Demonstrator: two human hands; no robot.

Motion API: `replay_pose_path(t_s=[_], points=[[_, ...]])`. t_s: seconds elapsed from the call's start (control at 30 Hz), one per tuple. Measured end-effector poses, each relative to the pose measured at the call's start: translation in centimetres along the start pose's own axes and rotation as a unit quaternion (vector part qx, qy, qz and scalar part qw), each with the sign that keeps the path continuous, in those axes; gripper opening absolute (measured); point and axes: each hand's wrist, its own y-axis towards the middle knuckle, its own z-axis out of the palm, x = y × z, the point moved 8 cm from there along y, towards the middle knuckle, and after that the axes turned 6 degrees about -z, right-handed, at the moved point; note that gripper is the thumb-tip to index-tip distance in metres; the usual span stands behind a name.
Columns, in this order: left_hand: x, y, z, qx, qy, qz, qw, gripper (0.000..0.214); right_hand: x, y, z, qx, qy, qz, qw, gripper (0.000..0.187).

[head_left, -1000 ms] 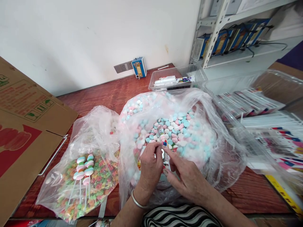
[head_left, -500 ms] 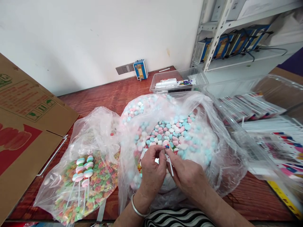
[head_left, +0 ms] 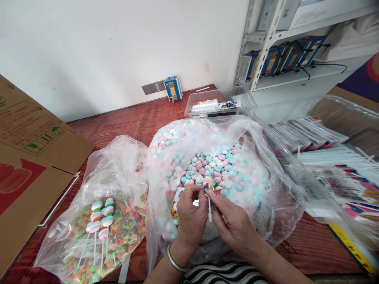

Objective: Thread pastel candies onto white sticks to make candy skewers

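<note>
Over the open bag of pink, blue and white candies point(head_left: 207, 163), both my hands meet at a white stick point(head_left: 210, 211) with a small multicoloured top point(head_left: 208, 185). My left hand point(head_left: 192, 211), a metal bangle on its wrist, pinches close to the top end with thumb and forefinger. My right hand point(head_left: 232, 219) closes on the stick from the other side, its fingertips just below the top. The stick's lower end points down towards me. To the left, several candy skewers point(head_left: 100, 217) on white sticks lie on a clear bag of ring-shaped candies point(head_left: 124, 232).
A cardboard box point(head_left: 38, 169) stands at the left. Clear plastic bins point(head_left: 296, 165) with packed white sticks and printed packets are on the right. Behind the candy bag sits a smaller clear tray point(head_left: 220, 108). A blue device point(head_left: 173, 88) rests by the wall; a metal shelf point(head_left: 263, 51) is beyond.
The view has shifted slightly. The stick now hangs more upright between my hands, and its multicoloured top has turned to show more of its pattern. Both hands keep their hold.
</note>
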Motion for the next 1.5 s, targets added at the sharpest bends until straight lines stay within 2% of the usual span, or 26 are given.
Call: replay_pose_path(t_s=[0.07, 0.1, 0.17, 0.2, 0.27, 0.3, 0.33, 0.47, 0.53, 0.7, 0.87, 1.0, 1.07, 1.1, 1.17, 1.2, 1.3, 1.37, 1.43, 1.5], points=[[0.2, -0.1, 0.4, 0.025, -0.005, -0.008, 1.000, 0.006, -1.5, -1.1, -0.7, -0.043, 0.110, 0.104, 0.988, 0.032], [0.2, -0.3, 0.7, 0.039, -0.008, -0.008, 0.999, 0.007, -2.5, -2.0, -0.4, -0.045, 0.171, 0.180, 0.968, 0.028], [0.2, -0.8, 1.4, 0.067, -0.006, -0.002, 0.998, 0.007, -3.9, -4.1, 1.4, -0.002, 0.288, 0.322, 0.902, 0.032], [0.2, -1.2, 1.8, 0.077, 0.002, 0.004, 0.997, 0.007, -4.0, -5.2, 2.5, 0.035, 0.333, 0.372, 0.866, 0.038], [-0.1, -1.8, 2.4, 0.090, 0.031, 0.026, 0.995, 0.008, -3.8, -7.0, 4.2, 0.088, 0.384, 0.431, 0.812, 0.046], [-0.3, -2.0, 2.6, 0.093, 0.045, 0.042, 0.994, 0.009, -3.7, -7.6, 4.6, 0.092, 0.388, 0.445, 0.802, 0.049], [-0.6, -2.2, 2.7, 0.094, 0.053, 0.060, 0.992, 0.010, -3.8, -7.9, 4.5, 0.080, 0.376, 0.448, 0.807, 0.050], [-2.1, -2.5, 2.4, 0.076, 0.046, 0.125, 0.988, 0.013, -3.5, -7.5, 2.5, 0.013, 0.270, 0.390, 0.880, 0.048], [-2.7, -2.5, 2.2, 0.067, 0.048, 0.150, 0.985, 0.014, -3.1, -6.9, 1.6, -0.008, 0.240, 0.359, 0.902, 0.045], [-4.3, -3.0, 2.3, 0.107, 0.054, 0.234, 0.965, 0.018, -2.8, -5.7, 0.8, -0.019, 0.230, 0.338, 0.913, 0.039], [-5.0, -3.3, 2.1, 0.161, 0.044, 0.274, 0.947, 0.020, -3.0, -4.9, 0.1, -0.030, 0.228, 0.326, 0.917, 0.040], [-5.4, -4.0, 1.8, 0.174, 0.035, 0.292, 0.940, 0.023, -3.0, -4.1, 0.0, -0.035, 0.249, 0.279, 0.927, 0.038], [-5.0, -4.0, 1.7, 0.176, 0.011, 0.261, 0.949, 0.023, -2.9, -3.8, -0.1, -0.033, 0.232, 0.260, 0.937, 0.038], [-4.4, -3.8, 1.7, 0.176, -0.013, 0.224, 0.958, 0.021, -2.8, -3.6, -0.4, -0.036, 0.206, 0.253, 0.945, 0.038], [-2.6, -3.1, 1.9, 0.187, -0.097, 0.101, 0.972, 0.015, -2.4, -3.3, -0.9, -0.040, 0.125, 0.227, 0.965, 0.035], [-1.5, -2.9, 2.2, 0.197, -0.156, 0.025, 0.968, 0.015, -2.1, -3.2, -1.2, -0.039, 0.071, 0.205, 0.975, 0.034], [0.8, -3.0, 3.7, 0.232, -0.304, -0.171, 0.908, 0.023, -1.0, -2.7, -1.5, -0.028, -0.113, 0.122, 0.986, 0.035], [1.4, -3.3, 4.5, 0.240, -0.336, -0.238, 0.879, 0.023, -0.3, -2.6, -1.4, -0.026, -0.199, 0.076, 0.977, 0.036], [1.7, -3.2, 4.6, 0.222, -0.350, -0.271, 0.869, 0.022, -0.1, -2.5, -1.2, -0.017, -0.192, 0.071, 0.979, 0.034], [1.9, -3.0, 4.6, 0.203, -0.369, -0.286, 0.861, 0.023, -0.3, -2.6, -0.9, -0.002, -0.098, 0.103, 0.990, 0.030]])
